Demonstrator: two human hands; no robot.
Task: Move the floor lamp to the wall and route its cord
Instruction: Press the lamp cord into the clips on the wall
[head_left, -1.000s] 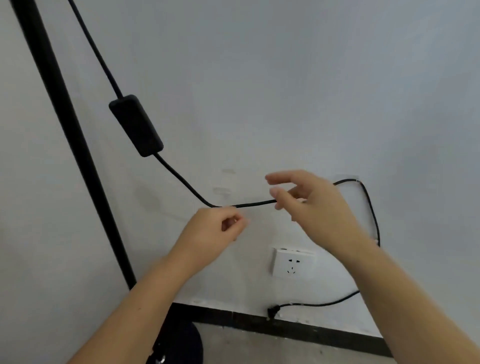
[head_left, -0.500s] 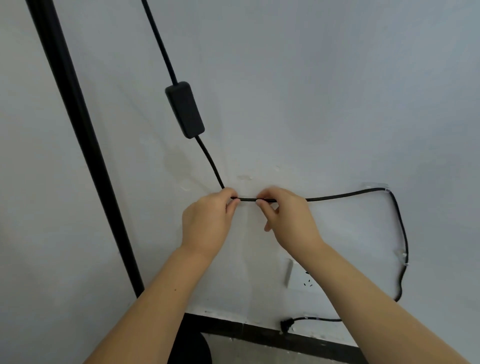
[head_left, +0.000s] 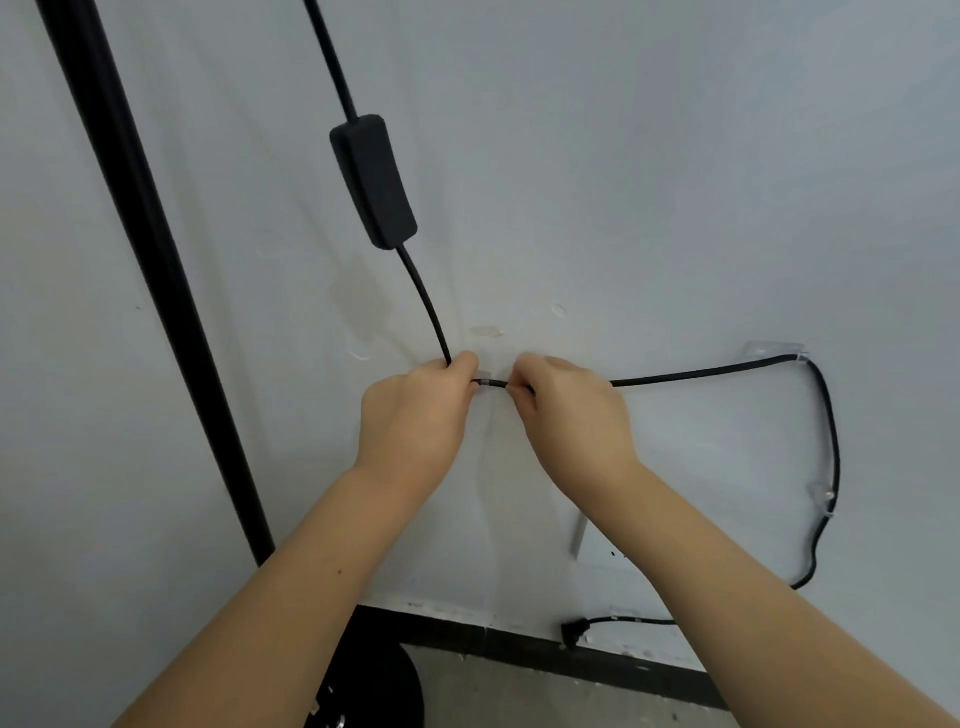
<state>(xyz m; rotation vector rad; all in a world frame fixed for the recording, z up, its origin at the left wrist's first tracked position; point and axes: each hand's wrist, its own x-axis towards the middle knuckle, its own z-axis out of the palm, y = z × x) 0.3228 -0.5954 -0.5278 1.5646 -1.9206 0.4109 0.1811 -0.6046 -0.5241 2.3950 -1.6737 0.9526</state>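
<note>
The lamp pole (head_left: 156, 291) stands close to the wall (head_left: 623, 156). The left hand (head_left: 415, 415) and right hand (head_left: 566, 410) each pinch the cord (head_left: 701, 371), pressing it at a clear clip (head_left: 483, 378). Two further clips (head_left: 774, 349) already hold the cord. The plug (head_left: 571, 633) hangs unplugged; connection remains.

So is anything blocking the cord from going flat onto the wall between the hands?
Nothing visible does. Both the left hand and the right hand pinch the cord against the bare wall, at a small clear clip.
</note>
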